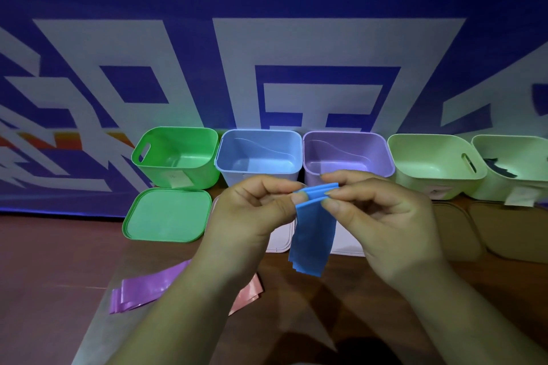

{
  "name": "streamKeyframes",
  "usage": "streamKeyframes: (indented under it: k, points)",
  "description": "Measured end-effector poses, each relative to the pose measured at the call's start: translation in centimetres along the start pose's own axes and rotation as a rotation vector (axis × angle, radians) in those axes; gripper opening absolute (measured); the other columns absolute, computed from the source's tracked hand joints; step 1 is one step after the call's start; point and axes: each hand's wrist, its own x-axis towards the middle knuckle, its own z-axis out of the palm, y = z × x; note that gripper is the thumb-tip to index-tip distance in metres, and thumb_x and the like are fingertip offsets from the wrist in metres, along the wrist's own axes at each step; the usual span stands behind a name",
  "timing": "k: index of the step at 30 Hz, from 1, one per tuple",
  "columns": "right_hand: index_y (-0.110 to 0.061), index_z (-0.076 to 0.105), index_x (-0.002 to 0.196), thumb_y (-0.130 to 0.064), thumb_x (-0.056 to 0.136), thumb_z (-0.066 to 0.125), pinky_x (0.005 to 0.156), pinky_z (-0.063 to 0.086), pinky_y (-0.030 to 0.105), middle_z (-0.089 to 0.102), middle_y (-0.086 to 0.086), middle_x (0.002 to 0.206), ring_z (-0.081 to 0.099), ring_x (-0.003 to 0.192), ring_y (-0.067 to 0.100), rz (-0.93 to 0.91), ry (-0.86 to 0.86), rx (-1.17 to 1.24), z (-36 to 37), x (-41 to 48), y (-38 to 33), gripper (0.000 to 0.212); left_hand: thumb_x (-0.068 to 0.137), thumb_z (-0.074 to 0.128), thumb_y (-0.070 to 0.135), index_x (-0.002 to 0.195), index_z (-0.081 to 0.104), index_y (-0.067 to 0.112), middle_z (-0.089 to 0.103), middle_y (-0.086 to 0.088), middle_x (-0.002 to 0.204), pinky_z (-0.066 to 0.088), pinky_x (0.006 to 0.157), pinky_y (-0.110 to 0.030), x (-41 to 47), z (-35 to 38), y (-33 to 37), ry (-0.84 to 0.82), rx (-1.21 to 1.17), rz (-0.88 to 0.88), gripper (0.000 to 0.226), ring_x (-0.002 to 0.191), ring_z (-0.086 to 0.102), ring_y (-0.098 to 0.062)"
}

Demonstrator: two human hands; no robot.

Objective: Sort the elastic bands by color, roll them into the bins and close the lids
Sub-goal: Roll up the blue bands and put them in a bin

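A blue elastic band (311,234) hangs in front of me, its top end folded over. My left hand (252,210) and my right hand (376,210) both pinch that folded top edge from either side. Behind them stand open bins in a row: green (178,157), blue (258,154), purple (347,154), pale green (430,163) and another pale bin (510,166) with something dark inside. A purple band (142,290) and a pink band (249,290) lie flat on the table at lower left.
A green lid (166,216) lies in front of the green bin. White lids (278,243) lie partly hidden behind my hands, and brownish lids (504,231) lie at the right. A blue and white patterned wall stands right behind the bins.
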Motion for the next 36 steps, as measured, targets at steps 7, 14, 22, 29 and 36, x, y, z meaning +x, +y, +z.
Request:
streamKeyframes:
  k: [7,14,22,29,36]
  points:
    - [-0.038,0.075,0.078,-0.004,0.075,0.076,0.078,0.052,0.017,0.074,-0.013,0.087,0.070,0.086,0.011,-0.025,0.060,-0.078,1.3,-0.1,-0.2,0.034,0.059,0.082,0.024,0.080,0.078,0.019,0.077,-0.014,0.086,0.049,0.097,-0.059,0.0,-0.9,-0.1,-0.042,-0.019,-0.013,0.023,0.087,0.070,-0.033]
    - [-0.033,0.074,0.075,0.003,0.075,0.078,0.074,0.052,0.017,0.073,-0.010,0.080,0.068,0.078,0.009,0.061,0.128,-0.023,2.0,0.1,-0.1,0.036,0.077,0.071,0.015,0.094,0.078,0.018,0.075,-0.008,0.087,0.055,0.089,-0.043,0.1,-1.4,-0.3,-0.036,0.018,0.028,0.019,0.085,0.068,-0.023]
    - [-0.025,0.074,0.074,0.003,0.079,0.075,0.065,0.050,0.013,0.073,-0.006,0.074,0.064,0.064,0.004,0.206,0.059,-0.066,0.4,1.0,-1.0,0.028,0.082,0.070,-0.008,0.089,0.073,0.020,0.071,-0.003,0.077,0.052,0.074,-0.018,1.0,0.1,-0.2,-0.030,0.115,0.146,0.029,0.075,0.066,-0.011]
    - [-0.025,0.074,0.078,-0.003,0.079,0.077,0.062,0.052,0.022,0.072,0.002,0.074,0.063,0.061,0.011,0.217,-0.017,-0.171,-3.6,3.2,-2.7,0.022,0.085,0.069,-0.004,0.090,0.071,0.018,0.071,-0.008,0.079,0.053,0.074,-0.023,1.9,3.6,0.6,-0.038,0.183,0.201,0.022,0.075,0.065,-0.014]
    - [-0.024,0.074,0.079,-0.004,0.080,0.075,0.071,0.059,0.053,0.072,-0.001,0.075,0.067,0.072,0.030,0.222,-0.069,-0.190,-7.2,4.9,-3.6,0.020,0.085,0.070,-0.003,0.093,0.075,0.026,0.071,0.009,0.082,0.056,0.078,-0.030,1.7,7.1,1.3,-0.011,0.339,0.324,0.030,0.077,0.065,-0.010]
